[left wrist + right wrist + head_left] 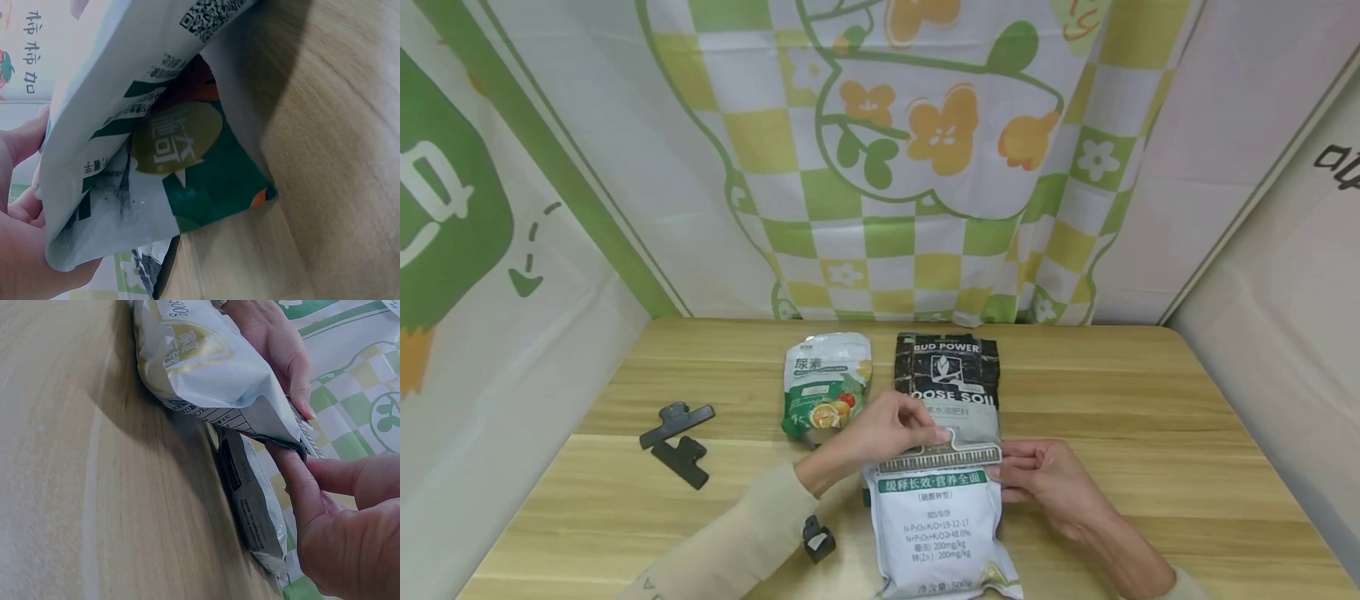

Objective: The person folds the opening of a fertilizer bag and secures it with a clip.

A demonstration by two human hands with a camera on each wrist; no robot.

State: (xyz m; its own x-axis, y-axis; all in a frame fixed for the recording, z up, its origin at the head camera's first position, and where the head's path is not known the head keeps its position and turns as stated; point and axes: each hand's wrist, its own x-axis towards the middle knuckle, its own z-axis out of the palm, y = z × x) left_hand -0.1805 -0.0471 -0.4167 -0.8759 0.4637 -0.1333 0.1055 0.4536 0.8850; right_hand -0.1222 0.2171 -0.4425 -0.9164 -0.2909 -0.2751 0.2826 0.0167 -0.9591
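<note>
A white fertilizer bag [936, 533] with green and black print lies in front of me, its top folded over. A bag clip [977, 455] with a piano-key pattern lies across that top edge. My left hand [895, 427] pinches the clip's handle from above. At the bag's upper right corner my right hand [1048, 482] pinches the folded edge, thumb and fingers on opposite sides, as the right wrist view shows. The left wrist view shows the bag's printed underside [119, 125] and a green flap [200, 169] below it, raised from the table.
Behind stand a black-and-grey soil bag [947, 375] and a green-and-white pouch [823, 383]. Two black clips, one farther [676, 423] and one nearer [682, 461], lie at the left. Another black clip [817, 540] sits beside the white bag. A patterned curtain [925, 250] hangs behind the table.
</note>
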